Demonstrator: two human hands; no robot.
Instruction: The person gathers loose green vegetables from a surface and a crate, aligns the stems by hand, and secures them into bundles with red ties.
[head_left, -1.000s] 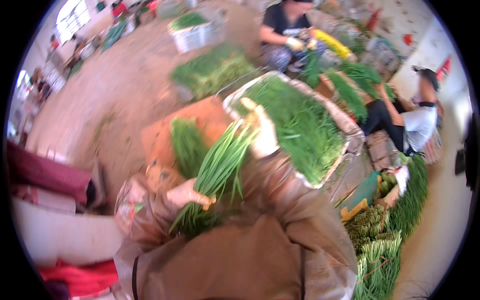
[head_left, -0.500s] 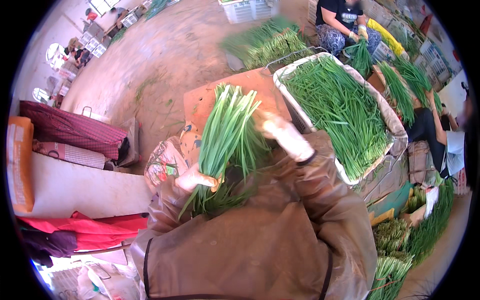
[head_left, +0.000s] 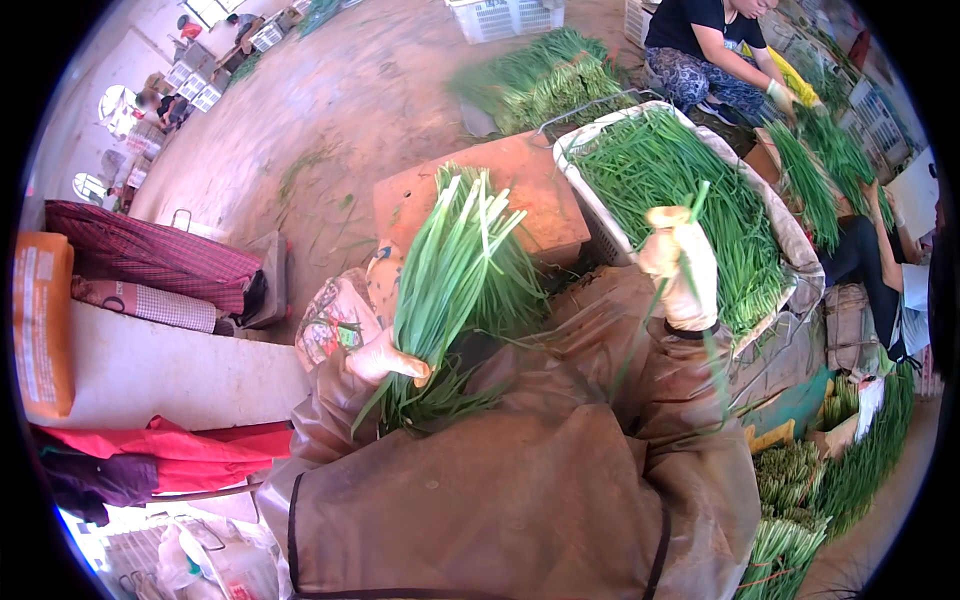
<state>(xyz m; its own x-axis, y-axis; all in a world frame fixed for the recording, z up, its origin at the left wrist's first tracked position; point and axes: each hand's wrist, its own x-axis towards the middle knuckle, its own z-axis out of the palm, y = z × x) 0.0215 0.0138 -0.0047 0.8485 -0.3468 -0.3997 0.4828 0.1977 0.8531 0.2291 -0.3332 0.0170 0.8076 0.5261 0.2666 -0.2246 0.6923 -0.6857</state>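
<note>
My gloved left hand (head_left: 385,360) is wrapped round the lower part of a thick bunch of garlic chives (head_left: 440,275). Pale cut ends point up and away from me, while green leaf tips hang below the hand over my brown apron (head_left: 480,500). To the right, my gloved right hand (head_left: 685,275) is raised before the chive-filled basket, its fingers closed on a thin chive stalk (head_left: 700,200). Long leaves trail from it down past my sleeve. More chives lie behind the held bunch, partly hidden by it.
An orange-brown board (head_left: 405,200) lies just beyond the bunch. At right stands a white cloth-lined basket (head_left: 803,245) heaped with chives. Tied bundles (head_left: 780,475) lie at lower right. A white ledge (head_left: 180,365) runs along the left. A co-worker (head_left: 715,55) squats at far right.
My right hand has moved right, away from the bunch, with a chive stalk in it. My left hand stays on the bunch. The co-worker now leans to the right.
</note>
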